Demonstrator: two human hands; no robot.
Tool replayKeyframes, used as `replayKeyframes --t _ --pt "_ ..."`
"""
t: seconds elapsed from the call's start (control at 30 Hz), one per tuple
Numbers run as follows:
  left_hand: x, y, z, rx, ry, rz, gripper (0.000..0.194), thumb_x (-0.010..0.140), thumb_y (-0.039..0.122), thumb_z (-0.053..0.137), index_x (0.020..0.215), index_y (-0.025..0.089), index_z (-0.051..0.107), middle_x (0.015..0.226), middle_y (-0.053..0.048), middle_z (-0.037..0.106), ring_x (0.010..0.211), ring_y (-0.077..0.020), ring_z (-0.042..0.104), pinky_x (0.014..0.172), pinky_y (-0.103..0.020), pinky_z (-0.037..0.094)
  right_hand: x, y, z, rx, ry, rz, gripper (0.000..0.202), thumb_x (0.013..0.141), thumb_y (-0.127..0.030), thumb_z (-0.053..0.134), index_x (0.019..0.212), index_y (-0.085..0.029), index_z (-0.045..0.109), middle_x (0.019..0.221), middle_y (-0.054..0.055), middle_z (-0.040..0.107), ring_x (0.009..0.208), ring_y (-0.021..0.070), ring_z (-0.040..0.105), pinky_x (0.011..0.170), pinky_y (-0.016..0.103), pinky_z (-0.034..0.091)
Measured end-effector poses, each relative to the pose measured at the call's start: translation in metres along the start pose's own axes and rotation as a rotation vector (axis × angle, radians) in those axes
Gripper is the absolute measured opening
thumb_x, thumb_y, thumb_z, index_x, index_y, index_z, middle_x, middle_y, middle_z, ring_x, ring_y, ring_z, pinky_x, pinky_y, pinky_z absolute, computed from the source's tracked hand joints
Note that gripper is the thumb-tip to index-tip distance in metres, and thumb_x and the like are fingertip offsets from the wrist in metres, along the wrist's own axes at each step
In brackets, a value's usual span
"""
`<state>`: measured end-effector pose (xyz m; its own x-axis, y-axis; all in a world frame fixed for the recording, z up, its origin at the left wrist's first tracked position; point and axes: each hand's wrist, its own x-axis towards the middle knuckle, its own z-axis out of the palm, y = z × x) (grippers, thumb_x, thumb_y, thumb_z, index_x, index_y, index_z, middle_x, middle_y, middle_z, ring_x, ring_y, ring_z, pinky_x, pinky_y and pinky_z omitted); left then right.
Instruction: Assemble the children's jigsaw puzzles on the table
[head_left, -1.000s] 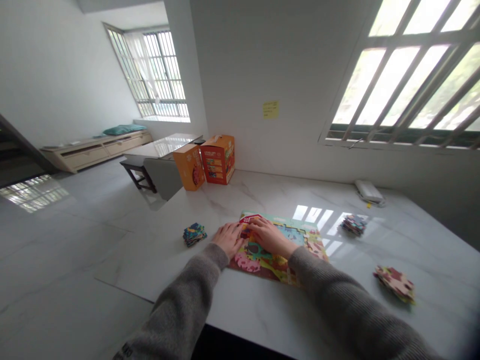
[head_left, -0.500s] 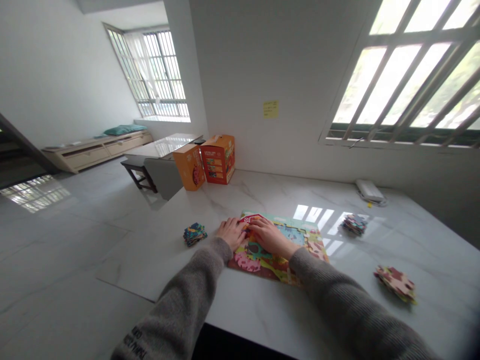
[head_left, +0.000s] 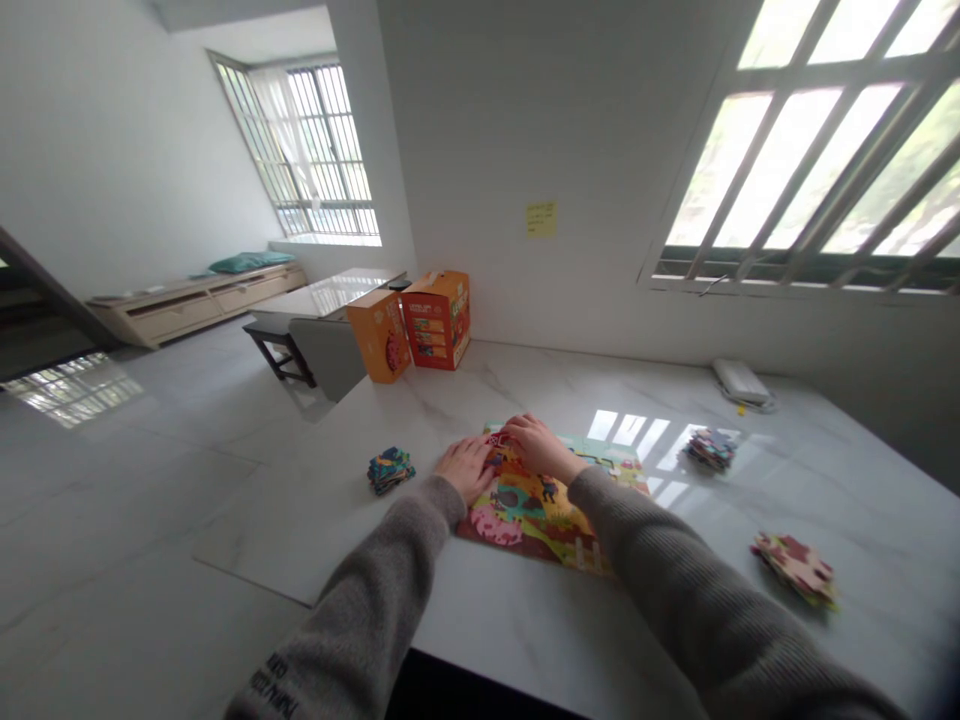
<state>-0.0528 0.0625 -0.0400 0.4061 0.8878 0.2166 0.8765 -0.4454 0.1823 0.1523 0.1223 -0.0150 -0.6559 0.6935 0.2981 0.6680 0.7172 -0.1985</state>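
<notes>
1. puzzle (head_left: 540, 520): lying flat on the tabletop (head_left: 480, 630), in front of the person; long axis running left to right, right end tilted slightly nearer the person; red barn at the far left corner, pink pig at the near left, pale fence along the near edge; printed scene upright to the person.
2. left hand (head_left: 465, 468): palm down across the puzzle's left edge, fingers extended close together and pointing away and rightward; any pinch underneath impossible to tell.
3. right hand (head_left: 538, 448): over the far left part, fingers bent down and narrow at the barn, pointing leftward; any piece held there hidden, impossible to tell.
4. dark blue stack of pieces (head_left: 390, 470): left of the puzzle, apart from it.
5. mixed-color stack (head_left: 711, 450): well apart, far right.
6. cream and maroon stack (head_left: 795, 568): nearer right, loosely piled.
7. orange box (head_left: 379, 337) and red box (head_left: 439, 325): upright, side by side, far left.
8. white device (head_left: 739, 382): with cord, by the wall.
</notes>
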Motion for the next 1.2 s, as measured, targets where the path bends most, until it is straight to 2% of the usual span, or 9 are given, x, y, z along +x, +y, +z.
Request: replayKeyframes --t 0.1,0.23,0.37,0.8,1.03,1.2 --pt "0.003 -0.002 0.002 -0.016 0.015 0.021 0.042 0.092 0.031 0.050 0.132 0.017 0.054 0.150 -0.009 0.049 0.136 -0.0228 0.043 0.118 -0.039 0.031 0.008 0.012 0.002 -0.029 -0.046 0.034 0.032 0.090 -0.012 0.058 0.120 -0.019 0.066 0.120 0.011 0.064 0.111 0.0221 0.054 0.095 0.034 0.043" --pt "0.004 -0.004 0.004 -0.028 0.027 0.025 0.046 0.092 0.032 0.050 0.137 0.018 0.051 0.150 -0.009 0.049 0.136 -0.0227 0.043 0.117 -0.040 0.032 0.012 0.018 0.004 -0.033 -0.072 0.050 0.021 0.094 -0.020 0.058 0.112 -0.020 0.069 0.114 0.008 0.066 0.105 0.0206 0.058 0.091 0.030 0.042" --pt "0.004 -0.004 0.005 -0.029 0.008 0.025 0.047 0.092 0.033 0.051 0.137 0.019 0.052 0.150 -0.008 0.048 0.136 -0.0236 0.042 0.117 -0.041 0.032 0.014 0.015 0.005 -0.052 -0.064 0.066 0.018 0.095 -0.024 0.059 0.109 -0.020 0.068 0.112 0.008 0.067 0.104 0.0215 0.058 0.087 0.030 0.042" --pt "0.001 -0.001 -0.001 -0.051 0.002 0.021 0.047 0.091 0.039 0.055 0.134 0.018 0.054 0.149 -0.010 0.048 0.135 -0.0258 0.042 0.117 -0.041 0.032 0.011 0.007 0.004 -0.078 -0.043 0.077 0.016 0.096 -0.021 0.056 0.110 -0.020 0.065 0.113 0.008 0.067 0.106 0.0223 0.056 0.087 0.032 0.039" --pt "0.005 0.003 -0.004 -0.057 0.034 -0.006 0.034 0.092 0.039 0.054 0.119 0.019 0.060 0.138 -0.009 0.055 0.128 -0.0262 0.047 0.112 -0.041 0.037 0.003 0.005 0.012 -0.053 0.014 0.096 0.019 0.101 -0.025 0.049 0.113 -0.020 0.062 0.117 0.009 0.065 0.109 0.0234 0.052 0.091 0.035 0.036" --pt "0.000 0.004 0.003 -0.023 -0.009 0.009 0.043 0.093 0.040 0.051 0.130 0.019 0.055 0.151 -0.009 0.047 0.139 -0.0267 0.038 0.119 -0.045 0.027 -0.001 0.004 0.019 -0.008 0.072 0.105 0.021 0.102 -0.025 0.045 0.113 -0.021 0.062 0.116 0.009 0.065 0.110 0.0237 0.051 0.093 0.036 0.035"
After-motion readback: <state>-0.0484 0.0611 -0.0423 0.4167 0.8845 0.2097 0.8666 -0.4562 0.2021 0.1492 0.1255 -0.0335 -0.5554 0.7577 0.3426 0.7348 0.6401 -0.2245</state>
